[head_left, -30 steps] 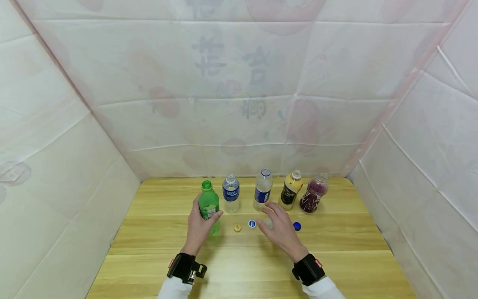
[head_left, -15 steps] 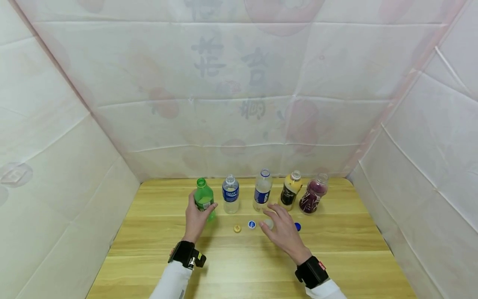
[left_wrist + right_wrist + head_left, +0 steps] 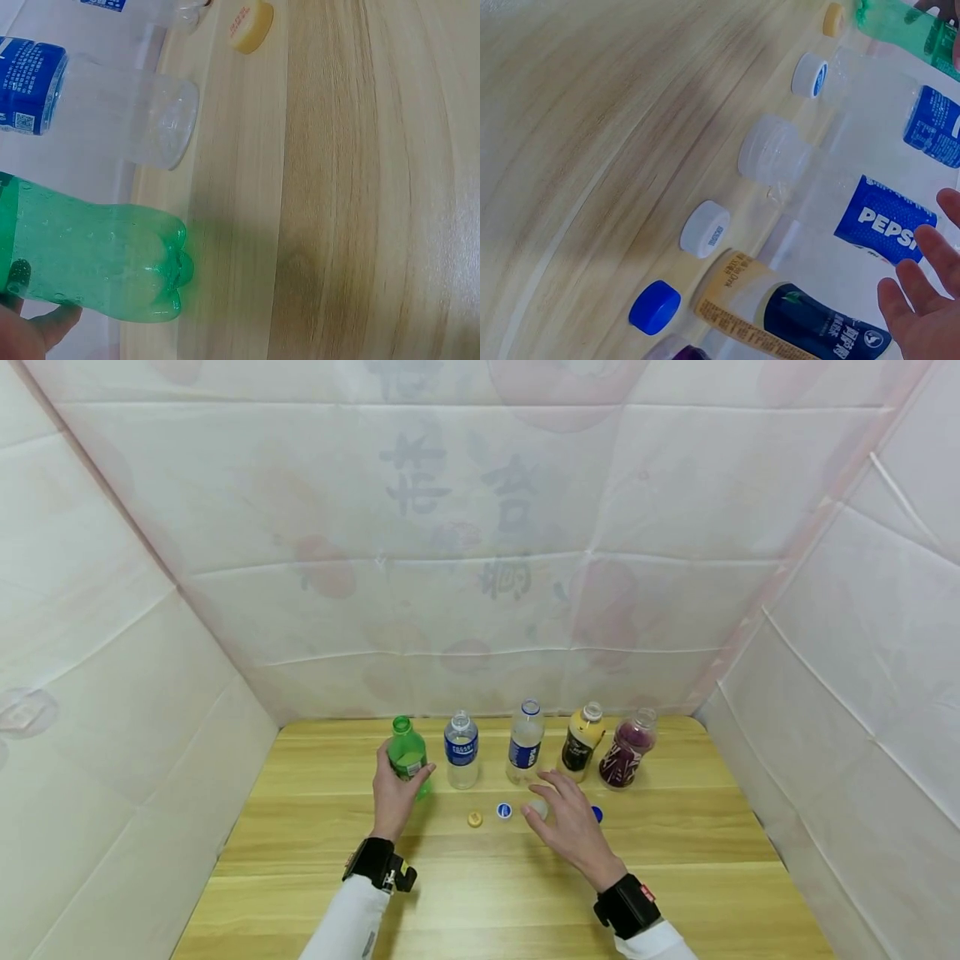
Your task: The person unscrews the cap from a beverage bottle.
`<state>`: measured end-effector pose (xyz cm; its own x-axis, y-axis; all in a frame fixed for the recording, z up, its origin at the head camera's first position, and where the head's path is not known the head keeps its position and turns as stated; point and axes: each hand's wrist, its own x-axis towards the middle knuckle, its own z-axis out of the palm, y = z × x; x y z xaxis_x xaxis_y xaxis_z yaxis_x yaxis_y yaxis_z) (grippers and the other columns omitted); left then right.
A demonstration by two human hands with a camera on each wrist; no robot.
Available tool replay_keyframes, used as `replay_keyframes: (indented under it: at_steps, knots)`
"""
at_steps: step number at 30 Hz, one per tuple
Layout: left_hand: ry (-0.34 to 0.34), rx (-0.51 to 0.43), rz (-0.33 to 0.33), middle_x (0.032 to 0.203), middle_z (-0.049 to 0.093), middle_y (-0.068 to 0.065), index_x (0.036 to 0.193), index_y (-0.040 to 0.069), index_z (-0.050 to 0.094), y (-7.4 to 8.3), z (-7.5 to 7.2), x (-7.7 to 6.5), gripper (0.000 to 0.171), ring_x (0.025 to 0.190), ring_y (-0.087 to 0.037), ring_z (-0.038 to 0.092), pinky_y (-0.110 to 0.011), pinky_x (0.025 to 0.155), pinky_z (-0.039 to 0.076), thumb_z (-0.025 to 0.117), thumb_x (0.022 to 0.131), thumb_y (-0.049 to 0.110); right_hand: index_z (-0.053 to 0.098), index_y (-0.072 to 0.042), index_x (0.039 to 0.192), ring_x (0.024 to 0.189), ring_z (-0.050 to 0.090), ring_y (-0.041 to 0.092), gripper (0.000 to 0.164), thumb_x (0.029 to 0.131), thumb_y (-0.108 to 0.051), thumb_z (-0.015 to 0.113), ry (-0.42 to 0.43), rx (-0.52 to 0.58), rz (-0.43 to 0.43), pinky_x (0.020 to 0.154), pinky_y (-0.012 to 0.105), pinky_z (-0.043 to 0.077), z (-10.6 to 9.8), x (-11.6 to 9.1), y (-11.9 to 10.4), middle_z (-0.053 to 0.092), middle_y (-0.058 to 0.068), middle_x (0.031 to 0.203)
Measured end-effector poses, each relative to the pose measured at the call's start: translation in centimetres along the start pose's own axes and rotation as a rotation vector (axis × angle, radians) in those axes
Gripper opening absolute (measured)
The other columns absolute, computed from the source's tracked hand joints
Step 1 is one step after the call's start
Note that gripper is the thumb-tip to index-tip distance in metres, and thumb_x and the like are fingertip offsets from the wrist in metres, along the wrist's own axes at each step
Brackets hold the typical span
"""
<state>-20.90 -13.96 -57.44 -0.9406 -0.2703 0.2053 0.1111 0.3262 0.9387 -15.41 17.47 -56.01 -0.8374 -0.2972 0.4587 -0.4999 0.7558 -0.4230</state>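
Observation:
My left hand point(image 3: 401, 781) grips an uncapped green bottle point(image 3: 407, 756) at the left end of a row of bottles. In the left wrist view the green bottle point(image 3: 97, 262) is upright with its base on or just above the wood, and my thumb point(image 3: 30, 330) is on it. My right hand point(image 3: 551, 802) is open, fingers spread, hovering over a white cap point(image 3: 537, 808). The right wrist view shows the fingers point(image 3: 922, 300) holding nothing, above the white cap point(image 3: 705, 229) and the Pepsi bottle point(image 3: 855, 202).
Along the back of the wooden table point(image 3: 315, 877) stand a blue-labelled clear bottle point(image 3: 461, 750), a Pepsi bottle point(image 3: 523, 745), a yellow bottle point(image 3: 581, 742) and a purple bottle point(image 3: 626, 750), all uncapped. In front lie a yellow cap point(image 3: 475, 818), a white-blue cap point(image 3: 504, 810) and a blue cap point(image 3: 596, 814). White sheeting walls three sides.
My left hand has carried the green bottle back and left, to the left end of the row. The right hand has stayed over the caps, shifting only slightly.

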Motion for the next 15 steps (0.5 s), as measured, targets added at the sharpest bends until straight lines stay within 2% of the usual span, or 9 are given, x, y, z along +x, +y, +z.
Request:
replay_keyframes:
  at_steps: [4, 8, 12, 15]
  knots:
    - [-0.007, 0.001, -0.022, 0.138, 0.054, -0.027, 0.157, 0.008, 0.029, -0.1, 0.1, 0.1, 0.094, 0.127, -0.045, 0.054, -0.062, 0.108, 0.043, 0.087, 0.085, 0.019, 0.074, -0.006, 0.120, 0.132, 0.053, 0.041, 0.039, 0.095, -0.036, 0.074, 0.006, -0.010, -0.009, 0.108, 0.061, 0.044, 0.0, 0.0, 0.1, 0.061, 0.019, 0.138]
    - [-0.032, 0.010, -0.067, 0.148, 0.046, -0.031, 0.164, 0.010, 0.013, -0.2, 0.0, 0.0, 0.111, 0.133, -0.048, 0.048, -0.064, 0.112, 0.038, 0.088, 0.084, 0.022, 0.074, -0.006, 0.119, 0.130, 0.054, 0.040, 0.038, 0.095, -0.036, 0.074, 0.022, -0.019, -0.023, 0.106, 0.060, 0.046, 0.0, -0.1, 0.3, 0.062, 0.017, 0.137]
    - [-0.087, 0.015, -0.096, 0.162, 0.029, -0.031, 0.166, 0.011, -0.002, -0.3, -0.4, -0.1, 0.126, 0.142, -0.048, 0.039, -0.063, 0.119, 0.028, 0.090, 0.082, 0.027, 0.072, -0.006, 0.122, 0.129, 0.055, 0.040, 0.040, 0.095, -0.035, 0.074, 0.033, -0.020, -0.005, 0.104, 0.060, 0.047, -0.2, -0.2, 0.6, 0.062, 0.018, 0.137]
    - [-0.144, 0.042, -0.104, 0.169, 0.013, -0.026, 0.166, 0.012, -0.007, -0.4, -1.1, -0.4, 0.127, 0.151, -0.047, 0.025, -0.063, 0.122, 0.019, 0.088, 0.084, 0.032, 0.068, -0.006, 0.130, 0.130, 0.055, 0.043, 0.046, 0.094, -0.034, 0.075, 0.054, -0.001, 0.027, 0.103, 0.063, 0.046, -0.6, -0.5, 0.8, 0.058, 0.021, 0.143]
